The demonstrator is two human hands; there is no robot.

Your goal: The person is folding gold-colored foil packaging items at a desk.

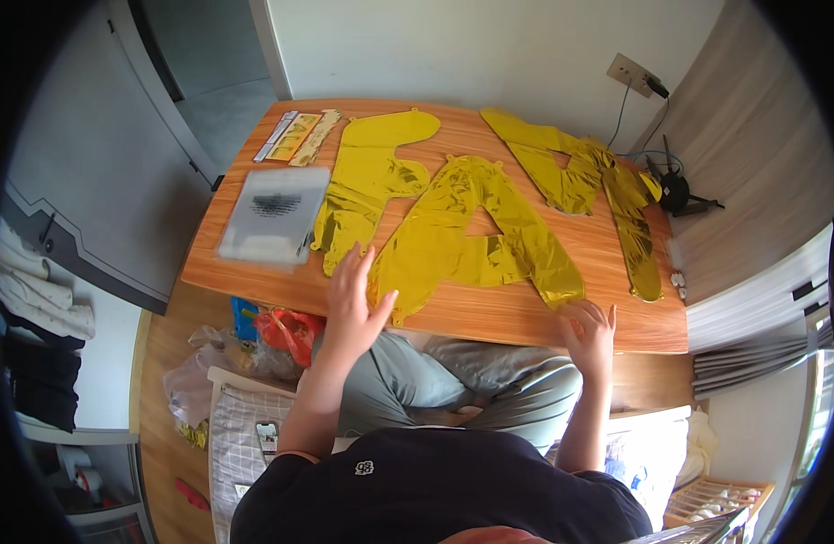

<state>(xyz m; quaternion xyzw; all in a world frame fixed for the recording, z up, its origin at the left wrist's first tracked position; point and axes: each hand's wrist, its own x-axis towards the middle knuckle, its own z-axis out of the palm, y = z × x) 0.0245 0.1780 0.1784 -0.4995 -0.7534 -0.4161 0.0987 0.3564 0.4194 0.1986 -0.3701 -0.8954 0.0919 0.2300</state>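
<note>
Seems busy with laying the middle gold foil shape (485, 260) flat on the bench (489, 313), straight ahead at twelve o'clock. Probably calls for soft pats next. Looks shiny, thin and crinkly, with two legs and a hole. At its eight o'clock, left hand (353, 299) with fingers spread, holding nothing. At four, right hand (589, 334) with fingers bent; cannot tell if pinching. At ten, another gold shape (370, 163). At nine, a clear packet (272, 231).

Soft, fairly bright daylight enters from the window (819, 399) at right; the grey door (91, 154) at left sits duller. Gold foil balloons (426, 236) show glints and dark creases, and the clear plastic sleeve (263, 240) carries hazy glare. Edges of the wooden table (489, 317) bow; black vignetting swallows the corners.
</note>
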